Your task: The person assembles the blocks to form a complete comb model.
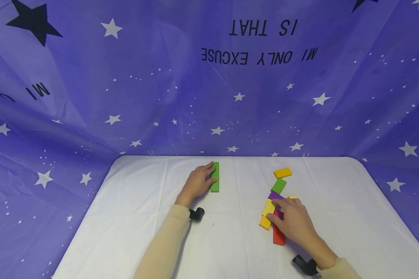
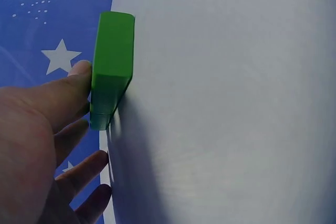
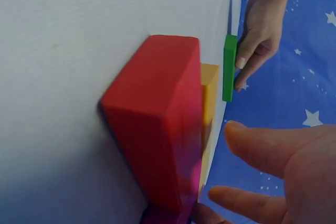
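Note:
On the white table (image 1: 143, 201), my left hand (image 1: 209, 175) lies with straight fingers against the left side of a green block (image 1: 215, 177), which seems to be two pieces end to end. The left wrist view shows a fingertip of that hand (image 2: 79, 72) touching the green block (image 2: 113, 61). My right hand (image 1: 283, 213) rests open over a cluster of blocks: a yellow one (image 1: 269, 206), an orange one (image 1: 264, 223), a red one (image 1: 278, 237) and a purple one (image 1: 275, 195). Close up, the red block (image 3: 157, 119) sits beside my relaxed right hand (image 3: 273, 171), which holds nothing.
A loose green block (image 1: 278, 186) and an orange-yellow block (image 1: 283, 173) lie beyond the cluster. A purple starred cloth (image 1: 209, 97) rises behind the table and drapes both sides. Bare tablecloth lies between the two hands and along the front edge.

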The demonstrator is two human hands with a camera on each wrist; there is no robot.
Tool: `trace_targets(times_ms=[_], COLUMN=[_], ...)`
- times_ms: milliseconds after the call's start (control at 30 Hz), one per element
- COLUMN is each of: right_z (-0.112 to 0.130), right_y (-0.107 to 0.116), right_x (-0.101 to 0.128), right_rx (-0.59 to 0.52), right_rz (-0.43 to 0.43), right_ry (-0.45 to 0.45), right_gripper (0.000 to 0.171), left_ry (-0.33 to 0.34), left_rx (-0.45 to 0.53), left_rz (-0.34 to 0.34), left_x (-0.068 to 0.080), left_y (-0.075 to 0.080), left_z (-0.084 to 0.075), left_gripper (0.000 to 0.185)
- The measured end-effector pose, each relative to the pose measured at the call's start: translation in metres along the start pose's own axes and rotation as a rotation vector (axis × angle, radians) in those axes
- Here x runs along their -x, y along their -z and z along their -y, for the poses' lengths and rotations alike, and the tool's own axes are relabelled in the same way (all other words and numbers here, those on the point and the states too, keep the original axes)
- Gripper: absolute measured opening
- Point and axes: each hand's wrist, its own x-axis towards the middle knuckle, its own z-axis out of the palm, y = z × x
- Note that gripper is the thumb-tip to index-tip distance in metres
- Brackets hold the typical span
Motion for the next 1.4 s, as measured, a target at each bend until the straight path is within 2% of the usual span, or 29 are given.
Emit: trace_targets(times_ms=[267,733,1067,1200,1400], right_z=[0.005,0.011,0.015,0.015,0.013], right_y=[-0.007,-0.011,-0.016,-0.016,-0.014], right_x=[-0.004,-0.019,-0.034,-0.037,-0.042], right_rx=[0.069,0.066,0.04,0.017,-0.044], right_rz=[0.012,-0.007,0.014,0.04,0.088], right_ry=[0.048,0.159,0.214,0.215,0.16], right_gripper=[0.057,0.048,0.055,0.056,0.057], left_ry=[0.004,0.01,0.008,0.003,0.009], left_rx=[-0.035,-0.006,-0.012,-0.008,0.009], left_rz=[0.014,0.014,0.006,0.005,0.003], left_x=[-0.001,-0.001,0.0,0.001,-0.001], left_y=[-0.001,-0.001,0.0,-0.001,0.0], left_z=[-0.004,-0.005,-0.002,-0.001,0.002], left_gripper=[0.05,0.05,0.051,0.05,0.051])
